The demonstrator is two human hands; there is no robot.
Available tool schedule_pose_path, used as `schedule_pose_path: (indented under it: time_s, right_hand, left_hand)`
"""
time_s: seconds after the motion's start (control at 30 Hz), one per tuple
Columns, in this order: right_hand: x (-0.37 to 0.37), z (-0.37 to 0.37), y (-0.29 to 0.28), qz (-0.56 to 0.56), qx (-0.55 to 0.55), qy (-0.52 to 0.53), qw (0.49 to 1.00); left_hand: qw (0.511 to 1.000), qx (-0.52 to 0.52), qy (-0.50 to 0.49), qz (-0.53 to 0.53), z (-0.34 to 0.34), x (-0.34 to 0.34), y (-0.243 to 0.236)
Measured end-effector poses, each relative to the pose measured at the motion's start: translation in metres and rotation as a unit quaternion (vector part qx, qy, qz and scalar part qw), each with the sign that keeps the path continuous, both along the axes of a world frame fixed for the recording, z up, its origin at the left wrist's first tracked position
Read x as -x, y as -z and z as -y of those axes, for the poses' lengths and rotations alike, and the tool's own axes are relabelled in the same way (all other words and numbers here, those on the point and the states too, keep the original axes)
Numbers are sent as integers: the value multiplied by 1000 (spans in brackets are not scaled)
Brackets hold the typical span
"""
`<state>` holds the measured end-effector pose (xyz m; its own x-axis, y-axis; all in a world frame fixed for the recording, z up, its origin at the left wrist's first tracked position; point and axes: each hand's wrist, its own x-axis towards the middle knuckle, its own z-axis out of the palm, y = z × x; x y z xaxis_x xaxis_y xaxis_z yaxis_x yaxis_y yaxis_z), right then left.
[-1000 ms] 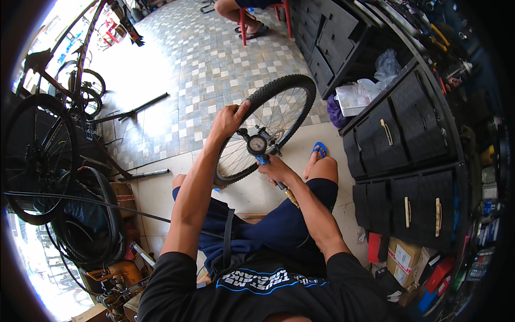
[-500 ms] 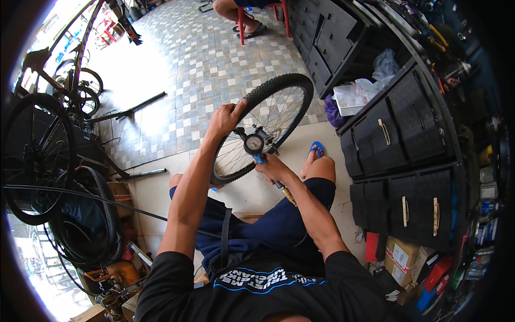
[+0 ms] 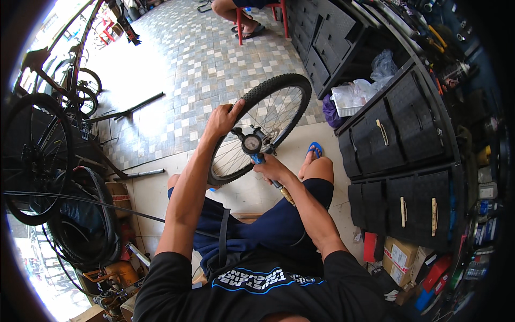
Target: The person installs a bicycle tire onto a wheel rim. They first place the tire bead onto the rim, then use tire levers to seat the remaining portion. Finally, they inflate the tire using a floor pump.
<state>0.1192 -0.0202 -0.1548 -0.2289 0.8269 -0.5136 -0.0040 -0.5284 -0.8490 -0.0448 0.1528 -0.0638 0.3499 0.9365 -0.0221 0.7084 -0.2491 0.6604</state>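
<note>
A bicycle wheel with a black knobby tyre leans in front of my knees. My left hand is closed round the tyre's upper left side, the thumb lying along the tread. In my right hand I grip a blue tyre inflator gun with a round pressure gauge. The gauge is over the spokes, left of the hub. A brass fitting hangs from the gun's lower end, beside my right thigh. Whether the gun's nozzle is on the valve cannot be made out.
Bicycles and loose tyres crowd the left side, with a black hose crossing toward my lap. Black drawers line the right, with a white basket beside them. Cardboard boxes sit lower right. Another person's legs show by a red chair.
Hardly anything differs: the whole view has shifted slightly left. Both hands keep their hold on the wheel and the inflator gun.
</note>
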Motion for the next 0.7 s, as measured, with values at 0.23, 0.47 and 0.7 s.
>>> schedule_pose_path:
  time_s: [0.23, 0.47, 0.7]
  right_hand:
    - [0, 1, -4, 24, -16, -1, 1000]
    - [-1, 3, -6, 18, -26, 14, 999]
    - [-5, 3, -5, 22, -37, 17, 999]
  left_hand:
    - [1000, -2, 3, 7, 3, 0, -3]
    - [986, -158, 33, -37, 20, -9, -6]
    - [967, -224, 49, -108, 17, -15, 0]
